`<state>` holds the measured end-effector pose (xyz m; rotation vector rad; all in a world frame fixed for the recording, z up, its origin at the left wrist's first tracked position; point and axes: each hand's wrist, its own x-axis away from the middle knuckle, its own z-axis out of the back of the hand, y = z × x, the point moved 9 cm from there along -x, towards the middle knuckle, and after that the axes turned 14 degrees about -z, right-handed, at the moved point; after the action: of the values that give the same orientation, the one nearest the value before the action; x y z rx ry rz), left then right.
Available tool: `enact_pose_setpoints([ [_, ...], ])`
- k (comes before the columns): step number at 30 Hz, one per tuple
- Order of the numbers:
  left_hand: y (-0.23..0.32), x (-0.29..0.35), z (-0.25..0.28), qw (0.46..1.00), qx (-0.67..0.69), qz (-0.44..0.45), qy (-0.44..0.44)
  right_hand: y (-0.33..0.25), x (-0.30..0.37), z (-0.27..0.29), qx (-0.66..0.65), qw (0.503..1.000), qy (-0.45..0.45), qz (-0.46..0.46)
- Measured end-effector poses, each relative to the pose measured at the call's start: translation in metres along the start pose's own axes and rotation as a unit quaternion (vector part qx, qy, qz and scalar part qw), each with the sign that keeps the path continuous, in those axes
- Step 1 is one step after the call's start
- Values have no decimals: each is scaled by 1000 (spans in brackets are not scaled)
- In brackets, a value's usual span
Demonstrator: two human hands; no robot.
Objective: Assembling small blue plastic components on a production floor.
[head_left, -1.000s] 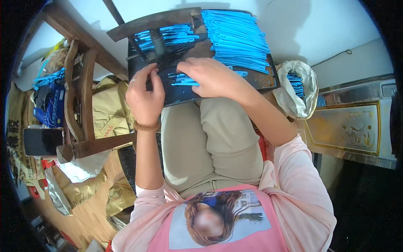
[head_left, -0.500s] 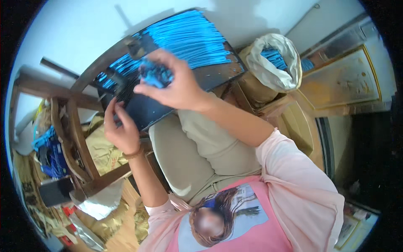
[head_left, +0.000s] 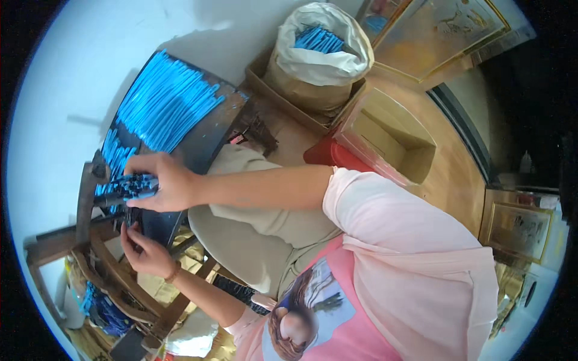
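Note:
My right hand [head_left: 167, 182] is closed around a bundle of short blue sticks with dark ends [head_left: 137, 186], held over the left end of the dark table [head_left: 208, 141]. Just below it, my left hand [head_left: 147, 257] has its thumb and fingertips drawn together at a small dark piece I cannot make out. Many long, thin blue sticks [head_left: 165, 102] lie side by side across the tabletop. A smaller group of blue sticks [head_left: 115, 150] lies near my right hand, partly hidden by it.
A white-lined sack [head_left: 313, 78] of blue sticks stands in a shallow box beyond the table. Nearby are an open cardboard box [head_left: 394, 135] and a red container [head_left: 334, 151]. A wooden frame [head_left: 114, 265] stands close to my left hand. Framed pictures [head_left: 463, 30] lean at the far right.
My view has turned to the right, so the table and both hands now appear farther left. The right hand still grips the bundle, and the left hand's fingertips are now close beneath it.

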<state>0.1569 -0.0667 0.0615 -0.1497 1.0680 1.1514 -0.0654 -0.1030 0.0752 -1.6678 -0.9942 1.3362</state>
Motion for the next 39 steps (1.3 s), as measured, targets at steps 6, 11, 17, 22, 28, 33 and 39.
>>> enact_pose_setpoints([
  [6, 6, 2, -7, 999, 3, 33, -14, 10, -4, 28, -100, 991, 57, -72],
  [11, 4, 1, -2, 999, -38, -2, -31, -25, -10, 121, -127, 956, 262, 18],
  [17, 1, 0, -4, 999, -20, -7, -29, 27, 11, 310, -186, 867, 392, -247],
  [22, 12, -2, 1, 997, -65, -44, -18, 120, 27, 426, -264, 804, 414, -336],
  [28, 19, -5, 0, 991, -96, -91, -5, 196, 17, 528, -237, 789, 388, -414],
  [33, 9, -3, 5, 990, -111, -84, -8, 268, 5, 612, -175, 778, 363, -482],
  [39, 18, 6, 9, 990, -140, -25, 20, 329, 6, 688, -77, 796, 384, -462],
])
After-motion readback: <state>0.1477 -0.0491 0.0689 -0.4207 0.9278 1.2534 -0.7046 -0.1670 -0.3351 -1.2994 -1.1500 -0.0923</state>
